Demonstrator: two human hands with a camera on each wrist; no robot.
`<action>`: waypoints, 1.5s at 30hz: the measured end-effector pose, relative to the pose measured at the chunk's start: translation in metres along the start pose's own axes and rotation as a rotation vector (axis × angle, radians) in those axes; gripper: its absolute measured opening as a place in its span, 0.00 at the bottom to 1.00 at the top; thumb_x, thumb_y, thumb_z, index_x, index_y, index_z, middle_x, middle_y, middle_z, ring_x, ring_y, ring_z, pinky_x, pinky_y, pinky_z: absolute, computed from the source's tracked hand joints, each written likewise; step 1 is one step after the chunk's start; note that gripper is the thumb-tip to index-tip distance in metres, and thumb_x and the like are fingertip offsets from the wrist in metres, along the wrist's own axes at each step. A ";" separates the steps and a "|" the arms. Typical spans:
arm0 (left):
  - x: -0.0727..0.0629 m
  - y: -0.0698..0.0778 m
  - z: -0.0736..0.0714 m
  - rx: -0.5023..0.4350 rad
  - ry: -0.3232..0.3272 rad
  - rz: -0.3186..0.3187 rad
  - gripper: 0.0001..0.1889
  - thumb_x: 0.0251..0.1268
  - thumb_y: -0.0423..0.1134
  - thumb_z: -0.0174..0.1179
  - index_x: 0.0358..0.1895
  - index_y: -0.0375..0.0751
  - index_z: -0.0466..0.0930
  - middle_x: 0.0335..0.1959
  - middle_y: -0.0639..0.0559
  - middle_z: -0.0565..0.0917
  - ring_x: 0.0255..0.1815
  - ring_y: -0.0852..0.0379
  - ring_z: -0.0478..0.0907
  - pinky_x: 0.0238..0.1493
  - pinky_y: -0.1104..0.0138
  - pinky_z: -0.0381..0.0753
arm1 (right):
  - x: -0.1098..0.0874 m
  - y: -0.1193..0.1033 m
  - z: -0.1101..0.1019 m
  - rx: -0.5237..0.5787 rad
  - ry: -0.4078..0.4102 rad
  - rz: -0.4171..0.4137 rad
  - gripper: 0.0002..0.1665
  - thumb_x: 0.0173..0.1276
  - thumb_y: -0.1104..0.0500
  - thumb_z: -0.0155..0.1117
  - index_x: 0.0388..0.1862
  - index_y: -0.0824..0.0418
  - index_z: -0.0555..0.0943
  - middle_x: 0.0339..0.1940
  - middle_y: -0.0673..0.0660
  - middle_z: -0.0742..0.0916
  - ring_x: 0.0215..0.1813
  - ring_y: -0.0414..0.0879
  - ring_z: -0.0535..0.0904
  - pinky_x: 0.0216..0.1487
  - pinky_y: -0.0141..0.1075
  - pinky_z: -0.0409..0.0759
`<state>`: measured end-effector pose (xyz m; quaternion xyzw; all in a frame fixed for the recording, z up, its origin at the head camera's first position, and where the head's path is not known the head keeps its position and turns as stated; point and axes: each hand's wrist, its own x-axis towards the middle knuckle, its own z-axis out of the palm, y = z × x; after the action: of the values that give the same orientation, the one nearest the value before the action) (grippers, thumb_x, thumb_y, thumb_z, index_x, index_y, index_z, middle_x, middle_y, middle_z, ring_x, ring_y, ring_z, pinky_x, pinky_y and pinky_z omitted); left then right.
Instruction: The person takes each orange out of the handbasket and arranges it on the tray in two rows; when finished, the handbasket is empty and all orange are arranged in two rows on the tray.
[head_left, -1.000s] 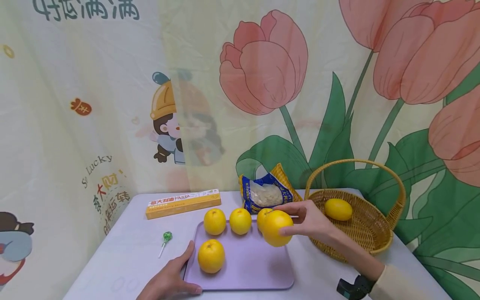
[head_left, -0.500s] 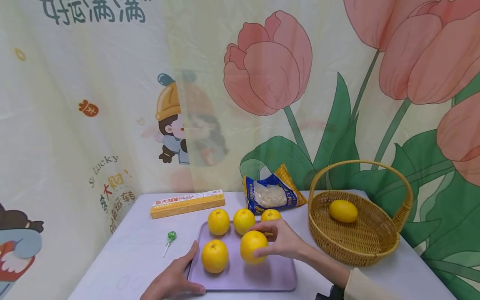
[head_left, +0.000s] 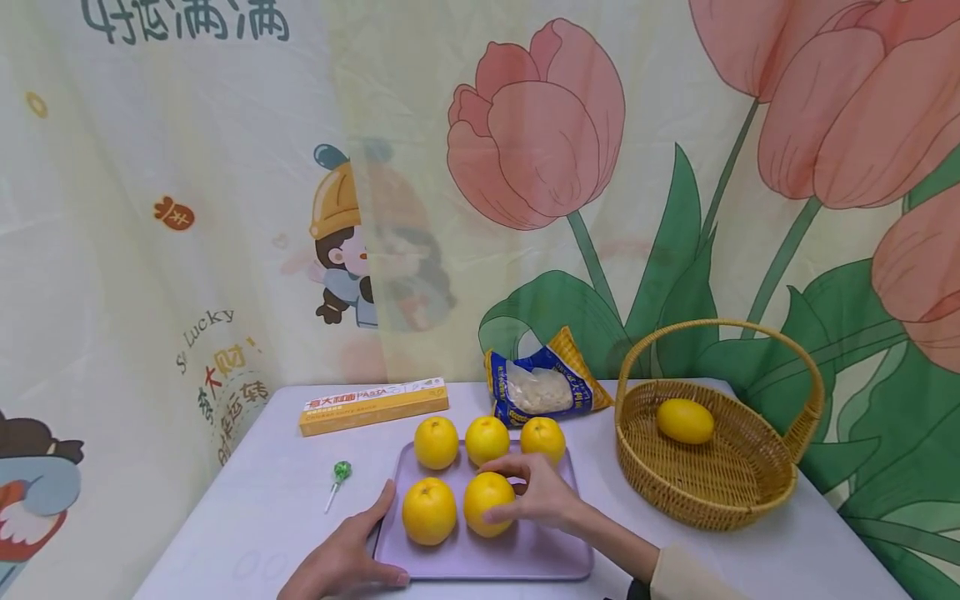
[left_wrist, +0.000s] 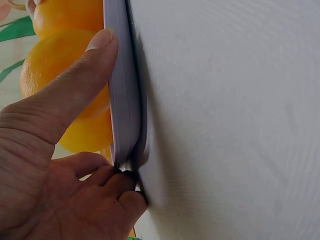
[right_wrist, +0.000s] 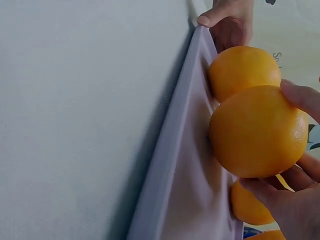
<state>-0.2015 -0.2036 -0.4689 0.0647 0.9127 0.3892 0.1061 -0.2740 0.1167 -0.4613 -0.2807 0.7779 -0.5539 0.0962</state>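
Note:
My right hand (head_left: 546,493) grips an orange (head_left: 482,505) between thumb and fingers, low over the lilac tray (head_left: 536,560). In the right wrist view this orange (right_wrist: 257,132) sits close above the tray surface; whether it touches is hard to tell. Left of it lies another orange (head_left: 429,512), and a back row holds three more oranges (head_left: 487,441). My left hand (head_left: 343,546) holds the tray's near left corner. The left wrist view shows its thumb (left_wrist: 75,90) along the tray's rim and the fingers curled at the edge.
A wicker basket (head_left: 705,517) with a lemon (head_left: 686,421) stands at the right. Behind the tray lie a pasta box (head_left: 375,408) and a blue and yellow bag (head_left: 542,387). A green lollipop (head_left: 341,472) rests left of the tray on the white table (head_left: 240,508).
My right hand has carried the orange leftward from the tray's back right and lowered it beside the front left orange. The left hand keeps its hold on the tray.

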 end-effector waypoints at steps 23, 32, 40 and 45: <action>0.000 -0.001 0.001 -0.009 0.004 -0.004 0.71 0.37 0.43 0.92 0.86 0.34 0.54 0.82 0.28 0.64 0.81 0.29 0.64 0.79 0.33 0.61 | 0.006 0.011 -0.004 0.113 -0.090 0.050 0.39 0.61 0.62 0.86 0.70 0.71 0.80 0.66 0.62 0.88 0.67 0.57 0.83 0.68 0.49 0.85; 0.002 0.003 0.005 -0.016 0.012 -0.085 0.70 0.35 0.41 0.92 0.86 0.36 0.56 0.82 0.30 0.66 0.80 0.30 0.66 0.80 0.33 0.61 | -0.004 0.002 -0.012 0.104 -0.079 0.047 0.40 0.62 0.60 0.85 0.70 0.71 0.79 0.66 0.64 0.87 0.68 0.60 0.83 0.72 0.55 0.81; 0.003 0.003 0.006 -0.010 -0.012 -0.120 0.69 0.37 0.41 0.91 0.87 0.37 0.55 0.83 0.30 0.65 0.80 0.30 0.66 0.80 0.33 0.60 | -0.030 -0.045 -0.070 -0.018 -0.183 -0.108 0.36 0.67 0.61 0.81 0.70 0.72 0.79 0.67 0.70 0.85 0.69 0.67 0.81 0.71 0.58 0.81; 0.004 0.003 0.004 -0.008 -0.013 -0.121 0.70 0.37 0.43 0.91 0.87 0.37 0.56 0.83 0.30 0.64 0.80 0.30 0.65 0.80 0.33 0.60 | -0.043 -0.069 -0.140 -0.147 -0.305 -0.187 0.31 0.71 0.62 0.78 0.69 0.71 0.79 0.64 0.70 0.86 0.65 0.58 0.85 0.66 0.45 0.86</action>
<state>-0.2043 -0.1976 -0.4697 0.0114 0.9127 0.3853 0.1357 -0.2802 0.2371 -0.3539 -0.4387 0.7632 -0.4531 0.1402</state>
